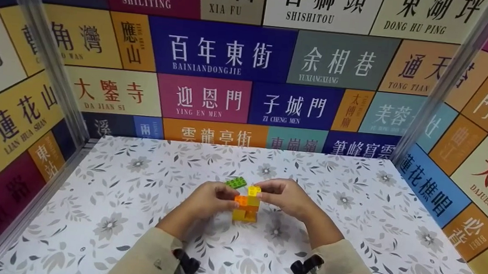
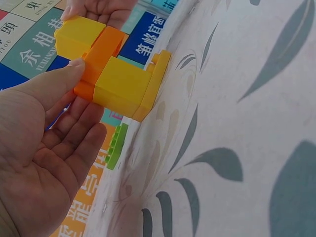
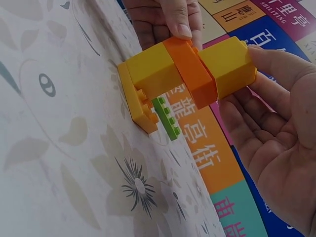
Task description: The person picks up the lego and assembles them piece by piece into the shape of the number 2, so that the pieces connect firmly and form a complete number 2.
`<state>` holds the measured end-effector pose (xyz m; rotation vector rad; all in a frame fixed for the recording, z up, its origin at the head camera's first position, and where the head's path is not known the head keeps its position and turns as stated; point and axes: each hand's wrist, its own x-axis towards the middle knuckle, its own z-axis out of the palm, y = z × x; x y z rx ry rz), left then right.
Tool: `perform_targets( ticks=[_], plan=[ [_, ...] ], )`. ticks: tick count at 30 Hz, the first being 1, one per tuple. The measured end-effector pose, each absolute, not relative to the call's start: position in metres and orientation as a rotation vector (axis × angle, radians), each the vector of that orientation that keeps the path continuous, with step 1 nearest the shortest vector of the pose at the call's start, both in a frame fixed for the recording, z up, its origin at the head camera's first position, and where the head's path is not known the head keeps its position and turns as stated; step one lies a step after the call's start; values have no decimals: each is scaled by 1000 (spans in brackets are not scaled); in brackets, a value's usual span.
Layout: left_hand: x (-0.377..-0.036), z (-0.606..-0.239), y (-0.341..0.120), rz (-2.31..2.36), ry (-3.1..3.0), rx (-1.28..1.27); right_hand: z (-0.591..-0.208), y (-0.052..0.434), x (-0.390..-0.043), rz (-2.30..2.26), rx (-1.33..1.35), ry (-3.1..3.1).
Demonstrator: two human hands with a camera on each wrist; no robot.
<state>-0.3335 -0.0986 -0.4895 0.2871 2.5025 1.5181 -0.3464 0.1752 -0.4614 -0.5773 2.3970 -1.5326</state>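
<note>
A small stack of toy building blocks stands on the table between both hands. At its bottom lies a flat yellow brick [image 3: 134, 101], under a yellow block [image 2: 121, 89]. Across that block sits an orange brick [image 3: 193, 74], its left end pinched by my left hand [image 1: 210, 200] between thumb and fingers. A second yellow block [image 1: 253, 196] tops the orange brick's right part; my right hand [image 1: 287, 198] holds it, thumb on one side and fingers on the other. Part of the stack's left end is covered by the left fingers in the head view.
A flat green brick [image 1: 236, 182] with studs up lies just behind the stack. The table [image 1: 137, 225] wears a white cover with grey flowers and leaves. Walls of coloured sign panels [image 1: 218, 51] close off the back and both sides.
</note>
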Motion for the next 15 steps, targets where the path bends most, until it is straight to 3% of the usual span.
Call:
perform_targets(
  ticks=[15],
  plan=[
    [-334, -492, -98, 1559, 2498, 360, -462, 177, -348, -1516, -608, 2383]
  ],
)
